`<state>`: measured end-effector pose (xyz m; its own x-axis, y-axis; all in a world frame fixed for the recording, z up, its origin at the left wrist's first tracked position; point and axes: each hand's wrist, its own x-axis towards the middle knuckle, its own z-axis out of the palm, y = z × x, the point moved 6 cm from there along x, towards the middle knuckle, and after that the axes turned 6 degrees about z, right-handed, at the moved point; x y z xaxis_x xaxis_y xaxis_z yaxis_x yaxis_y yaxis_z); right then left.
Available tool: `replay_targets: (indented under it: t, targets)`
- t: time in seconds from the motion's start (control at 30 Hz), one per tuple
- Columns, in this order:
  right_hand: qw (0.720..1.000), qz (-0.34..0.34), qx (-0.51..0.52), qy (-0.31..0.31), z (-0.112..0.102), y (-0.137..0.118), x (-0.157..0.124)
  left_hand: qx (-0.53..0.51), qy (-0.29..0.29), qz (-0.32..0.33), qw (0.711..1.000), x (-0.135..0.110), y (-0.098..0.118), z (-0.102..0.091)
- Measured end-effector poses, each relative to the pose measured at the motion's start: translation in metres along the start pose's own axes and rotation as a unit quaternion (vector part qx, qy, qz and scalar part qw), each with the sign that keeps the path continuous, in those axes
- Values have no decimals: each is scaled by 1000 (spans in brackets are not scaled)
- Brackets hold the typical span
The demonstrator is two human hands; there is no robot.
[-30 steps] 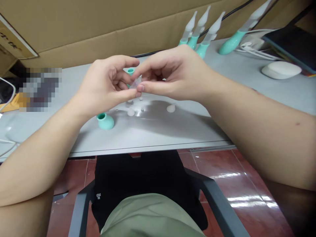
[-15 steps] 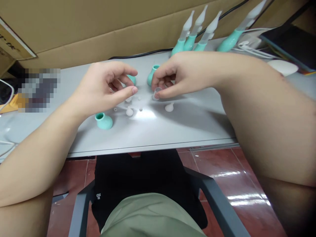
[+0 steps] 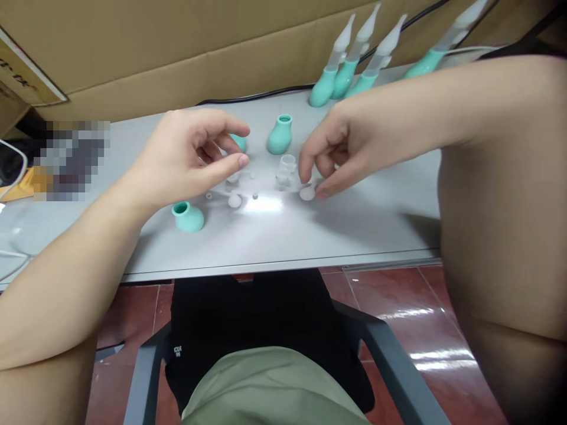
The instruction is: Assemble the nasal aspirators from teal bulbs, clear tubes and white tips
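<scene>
My left hand [image 3: 199, 150] hovers over the table with thumb and fingers apart, holding nothing. Behind its fingertips a teal rubber bulb [image 3: 240, 143] is partly hidden. My right hand [image 3: 334, 153] has its thumb and forefinger apart above a small white rounded tip piece [image 3: 307, 193]; whether they touch it I cannot tell. To the left of that hand stands a clear plastic tube [image 3: 286, 171], and behind the tube an upright teal bulb [image 3: 280, 136]. Below my left hand, another teal bulb [image 3: 188, 217] leans with its mouth up. A second white tip piece [image 3: 234, 201] lies near the middle.
Several assembled teal bulb aspirators with white tips [image 3: 325, 85] stand at the back right. A black cable [image 3: 261, 94] runs along the cardboard wall [image 3: 146, 53]. Tiny parts, among them a small ring [image 3: 209, 196], lie on the grey table [image 3: 274, 242]. A chair armrest [image 3: 385, 336] is below.
My right hand has let go of the clear tube, which now stands on the table, and has moved right to the white tip piece. My left hand has barely moved.
</scene>
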<state>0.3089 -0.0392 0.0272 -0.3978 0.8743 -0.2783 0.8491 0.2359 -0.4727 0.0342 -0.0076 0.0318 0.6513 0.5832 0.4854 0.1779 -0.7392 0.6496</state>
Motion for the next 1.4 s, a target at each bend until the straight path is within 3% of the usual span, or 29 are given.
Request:
replay_targets:
  t: [0.17, 0.27, 0.37, 0.47, 0.67, 0.9, 1.1, 1.2, 1.33, 1.4]
  targets:
    - [999, 23, 38, -20, 11, -2, 8, -8, 11, 6, 1000, -2, -2, 0]
    - [995, -41, 85, 25, 5, -22, 0, -39, 25, -13, 999, -5, -4, 0]
    - [960, -123, 235, 89, 2, -42, -3, -56, 25, -37, 997, -4, -2, 4]
    - [923, -101, 359, 95, 18, -48, 9, -96, 3, -52, 994, 1, 3, 11]
    - [879, -120, 439, 141, 34, -55, 29, -167, -18, -82, 982, 4, 9, 17]
    - [867, -145, 430, 208, 26, -58, 19, -237, 26, -85, 967, 4, 9, 12]
    - [850, -168, 430, 253, 37, -81, 19, -276, 34, -160, 947, 5, 10, 7]
    - [852, -182, 399, 286, 37, -85, 23, -289, 53, -167, 941, 4, 16, 5]
    - [847, -213, 296, 387, 29, -70, 21, -299, 67, -164, 938, 1, 13, 6]
    - [822, -257, 234, 451, 26, -63, 16, -282, 84, -164, 942, 1, 7, 6]
